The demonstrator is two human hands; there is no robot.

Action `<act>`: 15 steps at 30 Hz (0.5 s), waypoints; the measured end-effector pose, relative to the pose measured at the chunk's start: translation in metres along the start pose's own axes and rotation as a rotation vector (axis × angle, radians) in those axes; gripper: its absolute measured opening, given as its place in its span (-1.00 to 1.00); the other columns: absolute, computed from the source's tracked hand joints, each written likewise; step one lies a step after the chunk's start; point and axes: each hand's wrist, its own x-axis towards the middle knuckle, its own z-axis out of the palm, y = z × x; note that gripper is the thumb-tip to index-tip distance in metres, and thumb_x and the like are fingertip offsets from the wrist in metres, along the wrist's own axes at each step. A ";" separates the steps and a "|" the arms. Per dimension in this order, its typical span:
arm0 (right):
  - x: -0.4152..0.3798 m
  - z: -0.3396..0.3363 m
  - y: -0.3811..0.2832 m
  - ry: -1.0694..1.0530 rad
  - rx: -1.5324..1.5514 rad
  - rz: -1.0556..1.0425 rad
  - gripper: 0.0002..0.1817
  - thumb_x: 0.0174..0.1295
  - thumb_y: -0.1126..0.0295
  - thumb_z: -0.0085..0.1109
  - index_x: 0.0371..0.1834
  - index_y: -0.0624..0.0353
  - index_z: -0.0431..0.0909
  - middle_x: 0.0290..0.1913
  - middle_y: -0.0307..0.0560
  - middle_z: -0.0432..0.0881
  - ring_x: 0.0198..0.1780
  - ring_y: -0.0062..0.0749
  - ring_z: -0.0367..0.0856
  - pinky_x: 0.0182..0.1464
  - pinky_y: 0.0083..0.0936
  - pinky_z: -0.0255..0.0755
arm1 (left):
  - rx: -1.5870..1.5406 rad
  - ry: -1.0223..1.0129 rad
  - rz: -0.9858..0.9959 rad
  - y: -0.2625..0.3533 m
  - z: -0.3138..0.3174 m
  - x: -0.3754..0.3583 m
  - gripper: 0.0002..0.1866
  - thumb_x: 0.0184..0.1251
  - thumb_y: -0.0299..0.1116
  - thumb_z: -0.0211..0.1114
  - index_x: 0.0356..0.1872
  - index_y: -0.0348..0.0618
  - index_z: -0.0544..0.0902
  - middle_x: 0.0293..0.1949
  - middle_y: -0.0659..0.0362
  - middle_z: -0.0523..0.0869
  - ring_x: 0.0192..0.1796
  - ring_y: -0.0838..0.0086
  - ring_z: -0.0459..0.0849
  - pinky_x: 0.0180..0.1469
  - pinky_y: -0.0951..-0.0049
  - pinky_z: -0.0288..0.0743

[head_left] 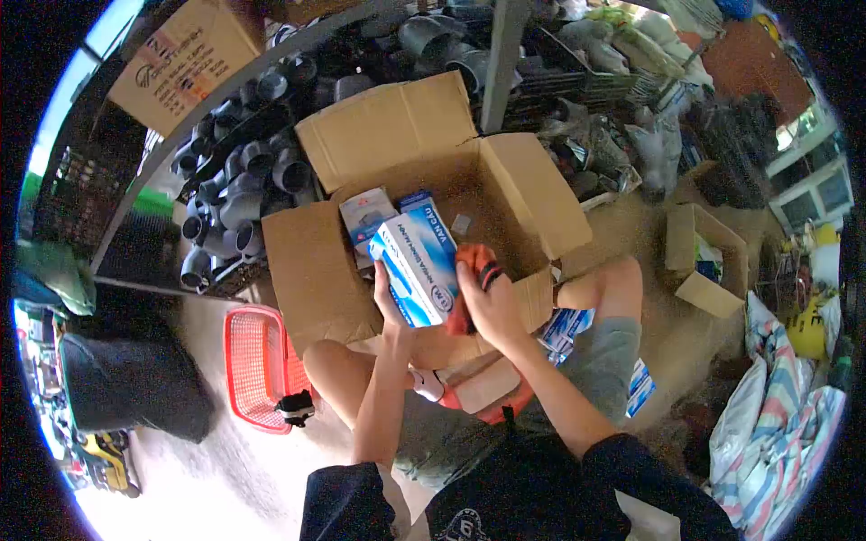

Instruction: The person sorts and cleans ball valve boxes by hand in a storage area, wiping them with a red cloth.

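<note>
Hands meet at the middle of the frame, over the near edge of a large open cardboard box [505, 189] whose flaps are spread wide. The left hand [388, 302] is closed around the lower left side of a blue and white carton [413, 266], fingers wrapped behind it, holding it tilted with its printed face turned up. The right hand [487, 302] presses an orange cloth [476, 266] against the right edge of that carton, its fingers curled over the cloth. Just behind the carton, inside the big box at its left wall, stand two more small cartons [365, 221], close beside one another. A person's bare knees frame the box from the lower centre, and a few blue and white packets [564, 326] lie beside the right knee, partly hidden by the flap. A red plastic basket [262, 365] sits on the floor at the lower left, just beside the left knee. Grey pipe fittings [244, 180] are heaped on a rack at the upper left, behind the box. A smaller open cardboard box [699, 261] stands well apart at the right, and striped fabric [776, 424] is bunched at the lower right edge.
</note>
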 end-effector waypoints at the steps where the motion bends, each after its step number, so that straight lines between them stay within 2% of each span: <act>1: 0.001 -0.007 -0.008 -0.019 0.050 0.178 -0.48 0.39 0.10 0.12 0.23 0.29 0.44 -0.04 0.17 0.62 0.05 -0.07 0.61 0.11 -0.24 0.40 | -0.016 -0.032 -0.049 0.001 0.001 -0.003 -0.24 0.46 0.24 -0.03 0.43 -0.16 0.31 0.28 -0.02 0.54 0.21 0.10 0.58 0.28 0.06 0.45; 2: 0.010 -0.002 0.018 0.100 0.292 0.149 -0.51 0.39 -0.03 0.08 0.08 0.20 0.55 -0.24 -0.09 0.65 -0.10 -0.33 0.60 0.00 -0.37 0.41 | -0.038 -0.127 -0.068 -0.001 -0.005 -0.003 -0.23 0.47 0.24 -0.03 0.47 -0.15 0.25 0.30 0.01 0.53 0.22 0.14 0.57 0.30 0.08 0.43; 3: 0.013 -0.008 0.012 -0.028 0.618 0.265 -0.57 0.39 -0.02 0.10 0.04 0.11 0.57 -0.24 -0.23 0.61 -0.18 -0.50 0.54 -0.05 -0.49 0.40 | 0.070 -0.136 -0.072 -0.004 -0.004 -0.006 -0.22 0.45 0.24 0.00 0.48 -0.13 0.24 0.30 0.04 0.52 0.23 0.16 0.56 0.30 0.10 0.43; 5: 0.023 -0.019 0.010 -0.142 0.818 0.328 -0.46 0.38 -0.02 0.16 0.21 0.17 0.50 0.01 -0.28 0.62 -0.01 -0.58 0.56 0.14 -0.55 0.40 | 0.283 -0.153 -0.072 -0.012 -0.002 -0.012 -0.21 0.43 0.23 0.06 0.49 -0.08 0.22 0.30 0.10 0.51 0.23 0.22 0.55 0.31 0.14 0.42; 6: 0.028 -0.021 0.005 -0.097 0.769 0.264 -0.50 0.38 -0.03 0.16 0.15 0.13 0.52 -0.06 -0.28 0.61 -0.07 -0.58 0.55 0.08 -0.55 0.40 | 0.305 -0.003 -0.215 -0.014 0.002 -0.020 -0.20 0.41 0.22 0.11 0.48 -0.09 0.23 0.30 0.11 0.51 0.22 0.26 0.55 0.28 0.21 0.44; 7: 0.029 -0.022 0.001 -0.051 0.718 0.206 -0.54 0.38 -0.04 0.15 0.10 0.08 0.55 -0.13 -0.27 0.61 -0.13 -0.59 0.53 0.01 -0.56 0.40 | 0.294 -0.021 -0.310 -0.018 -0.002 -0.019 -0.27 0.44 0.19 0.09 0.44 -0.10 0.30 0.27 0.10 0.53 0.23 0.28 0.54 0.27 0.24 0.45; 8: 0.029 -0.023 -0.011 -0.009 0.663 0.148 -0.58 0.38 -0.05 0.14 0.04 0.04 0.57 -0.21 -0.27 0.61 -0.19 -0.60 0.52 -0.05 -0.56 0.40 | 0.341 -0.042 -0.241 -0.025 -0.001 -0.014 -0.30 0.45 0.18 0.07 0.41 -0.09 0.33 0.25 0.10 0.54 0.24 0.26 0.54 0.28 0.21 0.44; 9: 0.028 -0.022 -0.022 -0.063 0.665 0.214 -0.53 0.38 -0.08 0.12 0.05 0.10 0.55 -0.20 -0.26 0.61 -0.16 -0.54 0.53 -0.03 -0.50 0.41 | 0.387 -0.065 -0.168 -0.030 0.001 -0.009 -0.34 0.46 0.16 0.06 0.38 -0.09 0.36 0.24 0.09 0.54 0.25 0.24 0.53 0.29 0.19 0.42; 10: 0.030 -0.019 -0.018 -0.062 0.473 0.085 -0.51 0.39 -0.07 0.10 0.07 0.14 0.53 -0.20 -0.23 0.60 -0.15 -0.50 0.53 -0.02 -0.46 0.42 | 0.313 -0.033 -0.189 -0.036 0.002 -0.014 -0.38 0.48 0.11 0.04 0.36 -0.09 0.37 0.23 0.07 0.53 0.29 0.20 0.49 0.34 0.12 0.38; 11: 0.034 -0.015 -0.014 -0.063 0.280 -0.043 -0.49 0.41 -0.07 0.08 0.09 0.18 0.50 -0.21 -0.19 0.60 -0.15 -0.47 0.53 -0.02 -0.43 0.42 | 0.131 -0.010 -0.182 -0.041 0.006 -0.013 -0.31 0.46 0.18 -0.02 0.39 -0.15 0.34 0.29 0.01 0.48 0.30 0.14 0.48 0.36 0.08 0.35; 12: 0.028 -0.014 -0.027 -0.073 0.161 -0.118 -0.46 0.42 -0.03 0.06 0.15 0.25 0.44 -0.08 0.03 0.63 -0.03 -0.22 0.61 0.09 -0.32 0.43 | 0.090 -0.030 -0.169 -0.039 0.022 -0.017 -0.26 0.45 0.22 -0.06 0.41 -0.17 0.31 0.33 -0.01 0.46 0.32 0.12 0.47 0.38 0.07 0.33; 13: 0.047 -0.004 0.012 -0.088 0.052 -0.160 -0.47 0.42 0.04 0.05 0.21 0.26 0.40 0.08 0.25 0.60 0.14 0.04 0.59 0.22 -0.26 0.39 | 0.049 -0.048 -0.155 -0.034 0.036 -0.025 -0.21 0.44 0.27 -0.11 0.43 -0.19 0.28 0.36 -0.03 0.43 0.35 0.10 0.45 0.40 0.07 0.31; 15: 0.026 -0.007 -0.022 -0.123 -0.046 -0.044 -0.46 0.40 0.08 0.07 0.28 0.25 0.39 0.23 0.35 0.50 0.30 0.20 0.44 0.36 -0.25 0.28 | -0.307 -0.252 -0.126 -0.052 -0.020 -0.012 -0.16 0.40 0.31 -0.13 0.47 -0.16 0.24 0.41 -0.01 0.39 0.40 0.11 0.40 0.45 0.08 0.25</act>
